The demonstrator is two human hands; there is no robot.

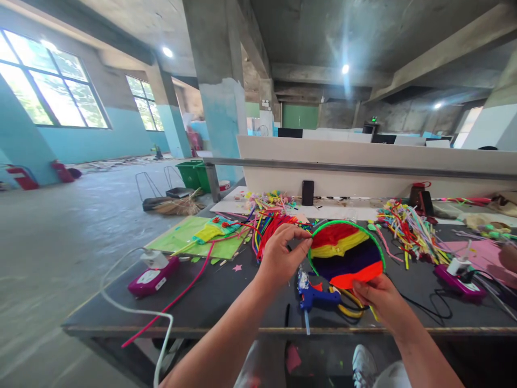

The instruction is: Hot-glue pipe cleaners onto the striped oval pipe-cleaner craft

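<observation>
Between my hands, above the table, is a round disc (343, 250) with red, yellow, dark purple and orange bands and a green pipe cleaner rim. My left hand (284, 248) pinches the green rim at its left side, thumb against fingertips. At the lower right, my right hand (374, 293) grips the disc's orange edge, thumb in front and the other fingers mostly hidden. Just below the disc a blue hot glue gun (317, 297) lies on the table, a glue stick poking out of it. Behind my left hand is a pile of red pipe cleaners (278, 226).
Purple power strips (153, 277) (460, 283) sit at both sides, with cables. A bundle of mixed pipe cleaners (407, 231) lies right of the disc. A phone (307, 193) leans at the back. Green sheets (194, 240) cover the left. Part of another person's hand (509, 256) shows far right.
</observation>
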